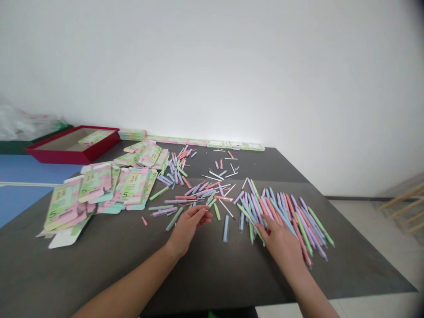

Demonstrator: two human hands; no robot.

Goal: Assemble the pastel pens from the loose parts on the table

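My left hand [188,229] hovers over the dark table [99,274] among scattered pastel pens [179,203], its fingers curled together. Whether it holds a pen cannot be told. My right hand [277,244] rests on a dense fanned pile of pink, green, blue and lilac pens [291,216], its fingers spread across them. A lone blue pen [225,228] lies between my hands. Thin white sticks [212,175] lie farther back. Flat printed cardboard box blanks [96,187] in pink and green are heaped to the left.
A red box tray [49,149] holding a box blank stands beyond the table's far left corner. Stacks of printed boxes [132,134] line the wall behind the table. A plastic bag [20,126] lies far left, and a wooden rack [404,207] stands at right.
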